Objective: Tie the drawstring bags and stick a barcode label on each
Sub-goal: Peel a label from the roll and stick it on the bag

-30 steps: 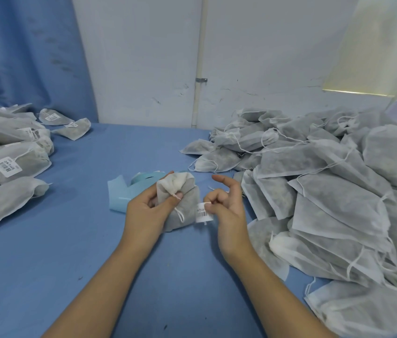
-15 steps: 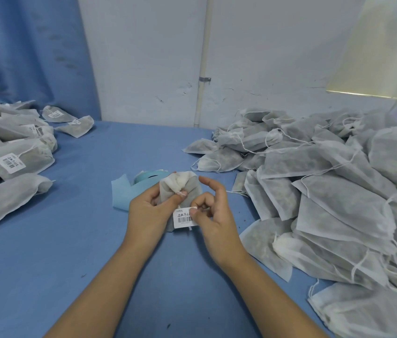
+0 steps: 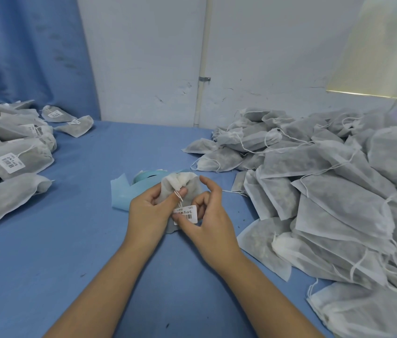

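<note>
Gripping a small, translucent white non-woven drawstring bag (image 3: 192, 187) just below its gathered neck with the left hand (image 3: 150, 211), fingers curled round it, thumb pressing the thin white drawstring (image 3: 178, 195) against the cloth. Holding it upright between both hands, over the middle of the blue table (image 3: 70, 252). Showing greyish filling through the fabric, mouth puckered shut in a white ruffle, string ends dangling down the front. Pinching a white rectangular barcode label (image 3: 187, 212) with the right hand (image 3: 208, 222), thumb on its lower left edge, other fingers curled behind, laying it on the bag's front below the knot. Lying just behind: a pale blue backing strip (image 3: 122, 193).
</note>
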A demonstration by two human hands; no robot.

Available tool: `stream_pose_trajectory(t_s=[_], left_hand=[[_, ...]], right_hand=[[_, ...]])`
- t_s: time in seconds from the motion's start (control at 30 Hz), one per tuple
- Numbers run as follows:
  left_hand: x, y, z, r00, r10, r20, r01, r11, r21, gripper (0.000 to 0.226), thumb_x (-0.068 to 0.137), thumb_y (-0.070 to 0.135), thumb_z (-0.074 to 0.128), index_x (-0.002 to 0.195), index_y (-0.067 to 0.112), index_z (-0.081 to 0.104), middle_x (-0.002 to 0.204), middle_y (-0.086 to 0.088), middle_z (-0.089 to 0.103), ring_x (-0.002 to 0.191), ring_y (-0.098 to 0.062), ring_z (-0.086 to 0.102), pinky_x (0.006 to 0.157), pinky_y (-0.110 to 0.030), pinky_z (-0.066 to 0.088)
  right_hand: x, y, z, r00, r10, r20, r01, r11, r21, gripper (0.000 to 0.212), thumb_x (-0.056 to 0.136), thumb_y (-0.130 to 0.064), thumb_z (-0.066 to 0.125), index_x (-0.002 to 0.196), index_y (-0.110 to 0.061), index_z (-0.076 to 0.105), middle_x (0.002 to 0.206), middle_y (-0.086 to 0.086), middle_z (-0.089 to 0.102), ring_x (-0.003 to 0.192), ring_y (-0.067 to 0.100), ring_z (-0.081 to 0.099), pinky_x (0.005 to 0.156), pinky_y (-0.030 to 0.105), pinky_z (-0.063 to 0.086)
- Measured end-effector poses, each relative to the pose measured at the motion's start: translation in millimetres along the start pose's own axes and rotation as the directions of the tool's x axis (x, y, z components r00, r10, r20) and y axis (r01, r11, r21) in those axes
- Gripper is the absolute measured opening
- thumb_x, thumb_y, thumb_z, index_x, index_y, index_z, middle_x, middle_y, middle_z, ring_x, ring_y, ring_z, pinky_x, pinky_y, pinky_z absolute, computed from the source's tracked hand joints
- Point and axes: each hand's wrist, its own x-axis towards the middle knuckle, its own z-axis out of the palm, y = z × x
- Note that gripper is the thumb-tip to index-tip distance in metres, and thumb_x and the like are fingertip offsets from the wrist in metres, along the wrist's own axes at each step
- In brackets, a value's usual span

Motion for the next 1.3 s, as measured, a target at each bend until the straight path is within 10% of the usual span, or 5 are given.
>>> stream_pose_trajectory(t_s=[0.23,0.43,0.6,0.93,1.3], left_hand=[[1.6,3.5,3.8,0.991,-0.102,-0.085,0.095,0.992,-0.080,0.007,0.081,0.023,0.073,0.074,0.022,0.074,0.074,0.004,0.072,0.068,-0.007,0.066,0.056,-0.017,0.052],[-1.4,3.5,9.0,0.974,-0.223,0.030,0.225,0.960,-0.163,0.035,0.058,0.047,0.079,0.081,0.021,0.076,0.087,-0.006,0.074,0.078,-0.020,0.068,0.076,-0.035,0.056],[-4.8,0.8,12.5,0.956,-0.220,0.194,0.259,0.943,-0.208,0.044,0.061,0.041,0.079,0.096,0.016,0.075,0.101,-0.009,0.073,0.093,-0.022,0.070,0.080,-0.033,0.056],[-6.1,-2.9,10.5,0.911,-0.308,0.275,0.372,0.901,-0.222,0.026,0.067,0.028,0.075,0.088,0.014,0.078,0.101,-0.008,0.074,0.095,-0.018,0.070,0.075,-0.022,0.057],[-8.5,-6.5,11.5,0.929,-0.269,0.254,0.314,0.937,-0.152,0.037,0.065,0.039,0.075,0.094,0.017,0.076,0.103,-0.010,0.073,0.097,-0.024,0.069,0.085,-0.035,0.055]], right_hand=[[0.2,1.0,-0.9,0.987,0.148,-0.069,-0.141,0.986,0.088,0.092,0.065,-0.046,0.079,0.137,-0.031,0.023,0.113,-0.017,0.042,0.102,0.010,0.052,0.084,0.030,0.047],[4.6,-0.4,-12.7,0.949,0.293,0.118,-0.315,0.843,0.437,0.036,0.071,-0.025,0.082,0.100,-0.028,0.060,0.088,-0.012,0.072,0.083,0.006,0.068,0.069,0.019,0.052],[8.4,-0.5,-21.7,0.931,0.360,0.060,-0.299,0.658,0.691,0.032,0.077,-0.019,0.080,0.105,-0.013,0.064,0.092,0.001,0.075,0.083,0.013,0.071,0.065,0.019,0.052],[9.1,-1.1,-18.7,0.927,0.374,0.034,-0.293,0.664,0.688,0.032,0.081,-0.042,0.066,0.101,-0.016,0.067,0.092,0.000,0.074,0.084,0.012,0.070,0.066,0.019,0.052],[8.6,1.6,-20.1,0.936,0.352,-0.009,-0.256,0.698,0.668,0.011,0.086,-0.019,0.069,0.095,-0.012,0.067,0.088,0.004,0.073,0.081,0.014,0.068,0.067,0.021,0.052]])
